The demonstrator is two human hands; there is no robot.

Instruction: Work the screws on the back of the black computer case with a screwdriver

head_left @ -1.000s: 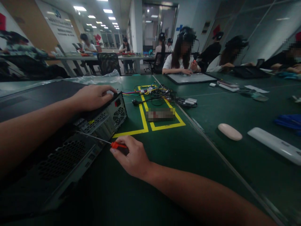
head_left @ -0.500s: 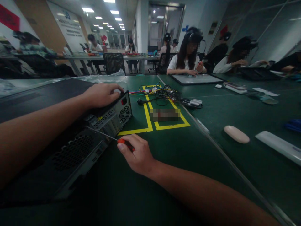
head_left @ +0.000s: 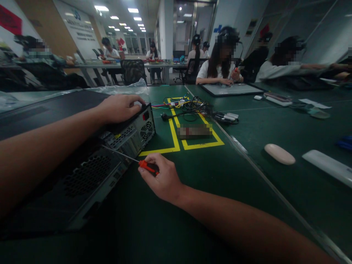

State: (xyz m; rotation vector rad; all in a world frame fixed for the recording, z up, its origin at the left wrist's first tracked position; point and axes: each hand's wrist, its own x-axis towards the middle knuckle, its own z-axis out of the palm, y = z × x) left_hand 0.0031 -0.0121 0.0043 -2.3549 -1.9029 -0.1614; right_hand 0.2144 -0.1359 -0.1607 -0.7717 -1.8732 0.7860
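Note:
A black desktop computer case (head_left: 90, 172) lies on its side on the green table (head_left: 209, 176), its rear panel with a fan grille toward me. My left hand (head_left: 118, 107) presses down on the case's top corner, fingers curled over the edge. My right hand (head_left: 162, 178) is closed round the red handle of a screwdriver (head_left: 147, 167). Its thin shaft reaches left to the rear panel of the case.
A tangle of coloured cables and a plug (head_left: 187, 106) lies within yellow floor-tape lines (head_left: 176, 141). A white mouse (head_left: 279, 154) and a white keyboard (head_left: 327, 165) lie at the right. Several other people sit working at the far side and at other tables. Crumpled plastic wrap (head_left: 123, 88) lies behind the case.
My right hand with the screwdriver has shifted slightly up and right while the shaft stays at the rear panel. The view has drifted left. My left hand stays on the case.

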